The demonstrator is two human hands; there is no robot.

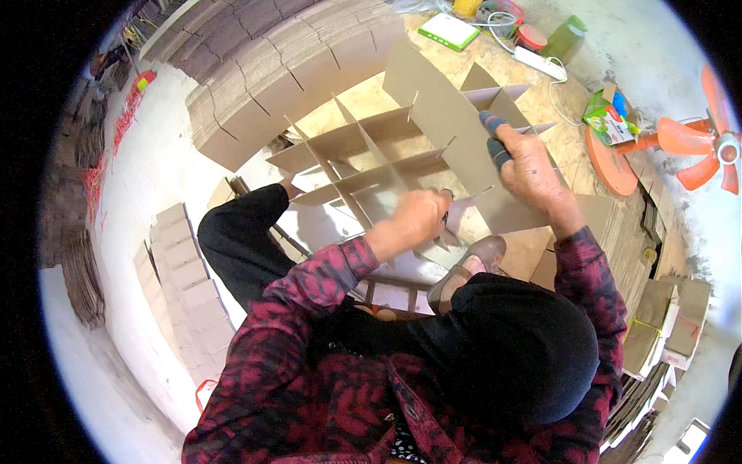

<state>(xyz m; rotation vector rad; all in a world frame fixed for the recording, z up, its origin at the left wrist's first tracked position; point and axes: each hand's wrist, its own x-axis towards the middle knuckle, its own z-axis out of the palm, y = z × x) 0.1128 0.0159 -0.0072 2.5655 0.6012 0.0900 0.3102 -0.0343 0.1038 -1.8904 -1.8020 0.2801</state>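
A grid of brown cardboard divider strips (363, 148) stands partly slotted together in front of me, with open cells between the crossing strips. My right hand (532, 170) grips a wide cardboard strip (452, 127) at the grid's right side; two of its fingers wear blue-grey covers and lie along the strip. At the grid's near side, my left hand (411, 220) is closed on the cardboard divider, its fingertips partly hidden and a dark covering showing at one finger. More slotted strips (506, 100) stand beyond my right hand.
Long stacks of slotted cardboard (286, 69) lie at the far left, others (185, 286) at the left on the floor. An orange fan (696, 151) stands at the right. A power strip (539, 63), a green-white box (448, 32) and a green jar (566, 39) sit at the back of the wooden board.
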